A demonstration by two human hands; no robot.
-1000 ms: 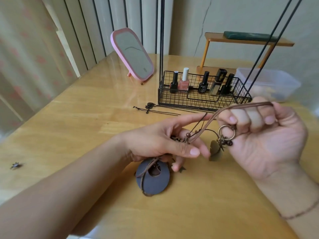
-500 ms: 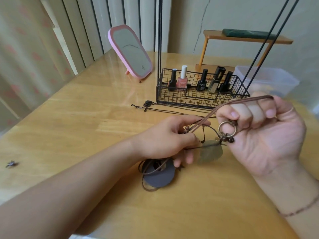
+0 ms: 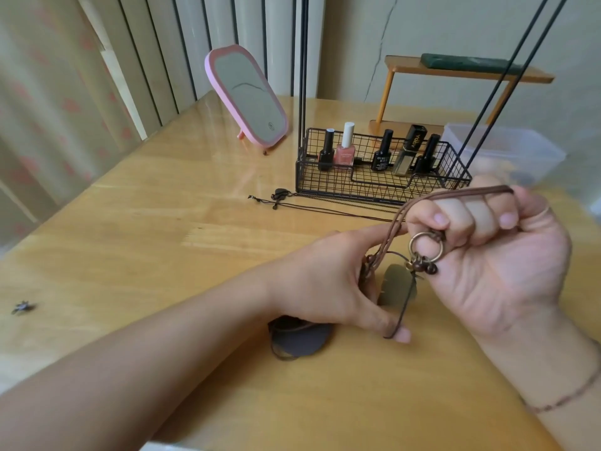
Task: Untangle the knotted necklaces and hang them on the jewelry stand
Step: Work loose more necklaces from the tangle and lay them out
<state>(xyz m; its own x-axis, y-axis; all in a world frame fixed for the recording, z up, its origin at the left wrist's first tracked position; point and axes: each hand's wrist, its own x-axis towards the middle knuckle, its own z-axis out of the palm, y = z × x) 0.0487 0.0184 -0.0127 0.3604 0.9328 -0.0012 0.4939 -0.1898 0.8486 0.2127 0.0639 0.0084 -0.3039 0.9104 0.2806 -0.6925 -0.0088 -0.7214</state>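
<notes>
Seeing the right hand (image 3: 497, 255) raised palm-up over the glossy yellow wooden table (image 3: 162, 255), fingers curled tight on a flat brown leather necklace cord (image 3: 455, 195) that runs across the knuckles and down to the left. A bronze metal ring with a cluster of dark brown beads (image 3: 424, 255) hangs against that palm, just under the curled fingers. The left hand (image 3: 328, 284) sits just beside it, index finger stretched out toward the right knuckles, thumb pressing a thin dark cord (image 3: 401, 315) near the tabletop; I can't tell how its other fingers lie, they're hidden behind the hand. Between the two hands hangs a dull olive metal pendant (image 3: 395, 284), blurred. A dark grey round leather disc pendant (image 3: 300, 340) lies on the table under the left wrist, partly hidden, with cord looped round it. I read the cords between the hands as still knotted together. Farther back, a thin black cord necklace with a small dark pendant (image 3: 283, 194) lies flat on the table, just in front of the black wire jewelry stand (image 3: 380, 187), whose basket base holds nail polish bottles (image 3: 345, 148) and whose thin black rods rise out of frame. A pink-framed tabletop mirror (image 3: 247, 99) stands tilted to the stand's left. A clear plastic box (image 3: 507, 151) sits behind on the right. A small dark charm (image 3: 22, 307) lies alone near the table's left edge.
</notes>
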